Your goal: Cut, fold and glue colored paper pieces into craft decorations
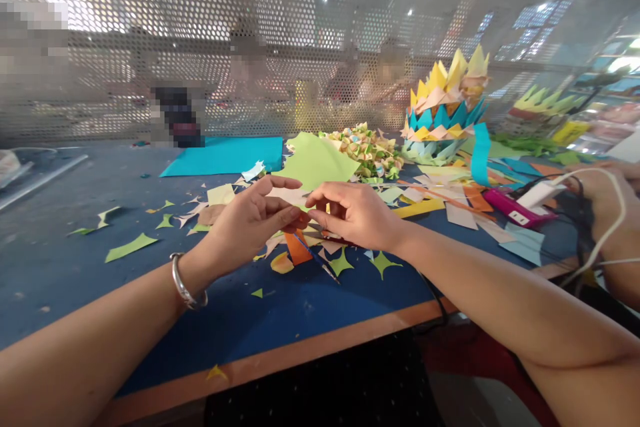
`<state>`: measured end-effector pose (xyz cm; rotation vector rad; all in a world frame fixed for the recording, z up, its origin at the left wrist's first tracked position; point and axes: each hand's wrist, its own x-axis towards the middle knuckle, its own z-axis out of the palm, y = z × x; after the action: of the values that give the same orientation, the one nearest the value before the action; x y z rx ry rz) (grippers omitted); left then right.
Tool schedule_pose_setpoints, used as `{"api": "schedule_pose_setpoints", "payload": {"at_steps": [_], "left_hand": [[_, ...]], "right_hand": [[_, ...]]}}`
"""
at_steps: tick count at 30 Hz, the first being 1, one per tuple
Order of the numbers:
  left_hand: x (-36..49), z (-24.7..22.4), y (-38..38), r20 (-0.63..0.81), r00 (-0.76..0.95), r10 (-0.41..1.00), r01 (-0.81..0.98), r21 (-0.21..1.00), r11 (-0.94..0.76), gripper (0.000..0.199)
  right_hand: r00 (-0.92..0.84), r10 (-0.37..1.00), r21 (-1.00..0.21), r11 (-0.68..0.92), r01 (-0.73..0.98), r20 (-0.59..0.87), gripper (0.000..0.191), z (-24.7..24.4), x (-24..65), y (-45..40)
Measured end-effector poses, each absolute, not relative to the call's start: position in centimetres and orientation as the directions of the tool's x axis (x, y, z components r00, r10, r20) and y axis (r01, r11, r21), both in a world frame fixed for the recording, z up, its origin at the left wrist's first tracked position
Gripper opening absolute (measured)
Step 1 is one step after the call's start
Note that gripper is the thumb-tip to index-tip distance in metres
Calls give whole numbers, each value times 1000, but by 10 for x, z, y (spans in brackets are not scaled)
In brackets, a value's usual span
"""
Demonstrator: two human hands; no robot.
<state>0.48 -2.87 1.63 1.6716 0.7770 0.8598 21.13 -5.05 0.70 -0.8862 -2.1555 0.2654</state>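
My left hand (245,223), with a silver bangle (184,283) at its wrist, is raised just over the table, thumb and fingertips pinched. Close against it, my right hand (353,213) has its thumb and index finger drawn together. A small orange bit shows at the meeting fingertips, too small to name. Below the hands lie an orange paper piece (299,248), a yellow-orange curled scrap (283,263), a thin blue stick-like tool (320,260) and star-shaped green paper offcuts (341,262). Behind them rests a light green paper sheet (320,163).
A turquoise sheet (225,155), a heap of small folded paper pieces (370,150) and a tiered paper-point construction (445,113) stand toward the perforated screen (300,7). At right are a magenta power strip (520,208), cables and another person's arm (613,213).
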Motion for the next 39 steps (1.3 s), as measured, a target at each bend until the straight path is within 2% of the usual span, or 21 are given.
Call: {"api": "schedule_pose_setpoints", "payload": {"at_steps": [5, 11, 15, 26, 30, 39], "left_hand": [[7, 18, -32, 142, 547, 825, 88, 970, -226, 41], [11, 18, -33, 77, 521, 850, 144, 974, -177, 40], [10, 17, -34, 70, 532, 844, 119, 980, -157, 39], [4, 18, -32, 46, 553, 832, 130, 982, -141, 47], [4, 18, -31, 37, 540, 841, 132, 983, -128, 44], [3, 19, -29, -53, 550, 834, 62, 998, 22, 42]], "right_hand": [[-472, 683, -517, 730, 446, 557, 10, 9, 207, -53], [-450, 727, -602, 684, 412, 518, 7, 8, 205, -53], [-435, 743, -648, 663, 374, 509, 7, 7, 205, -52], [-435, 729, -589, 684, 431, 528, 3, 11, 205, -54], [-441, 719, -582, 694, 423, 537, 5, 9, 206, -53], [-446, 713, -566, 701, 435, 541, 8, 8, 206, -53]]}}
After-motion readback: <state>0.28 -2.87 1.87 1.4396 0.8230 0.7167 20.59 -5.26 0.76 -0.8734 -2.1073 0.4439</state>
